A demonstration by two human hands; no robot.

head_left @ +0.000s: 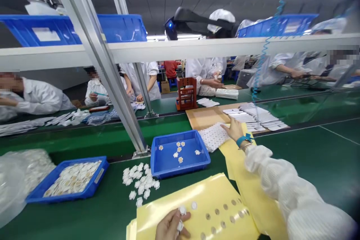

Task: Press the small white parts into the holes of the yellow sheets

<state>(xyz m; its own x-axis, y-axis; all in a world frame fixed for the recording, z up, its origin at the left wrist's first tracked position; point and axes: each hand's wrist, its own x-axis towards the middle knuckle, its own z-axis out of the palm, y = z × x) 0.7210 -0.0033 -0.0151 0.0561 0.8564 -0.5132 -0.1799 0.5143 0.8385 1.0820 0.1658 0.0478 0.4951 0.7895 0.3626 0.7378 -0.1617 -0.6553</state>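
My left hand (171,227), at the bottom middle, pinches small white round pieces (182,210) between its fingers. Under it lies a glossy yellow sheet (168,204) on a stack of similar sheets, with rows of grey-brown round spots and one white round piece (194,205) on it. My right hand (235,130) reaches forward with fingers apart, at the upper right edge of a white sheet with small printed marks (213,137); whether it touches the sheet I cannot tell. More yellow sheets (247,168) lie beneath my right forearm. Loose white pieces (142,180) are scattered left of the stack.
A blue tray (180,172) holds several pieces; another blue tray (98,180) at left is heaped with them, beside a clear plastic bag (17,183). A metal post (112,93) and shelf (182,48) stand ahead. White packets (261,116) lie on cardboard. Co-workers sit opposite.
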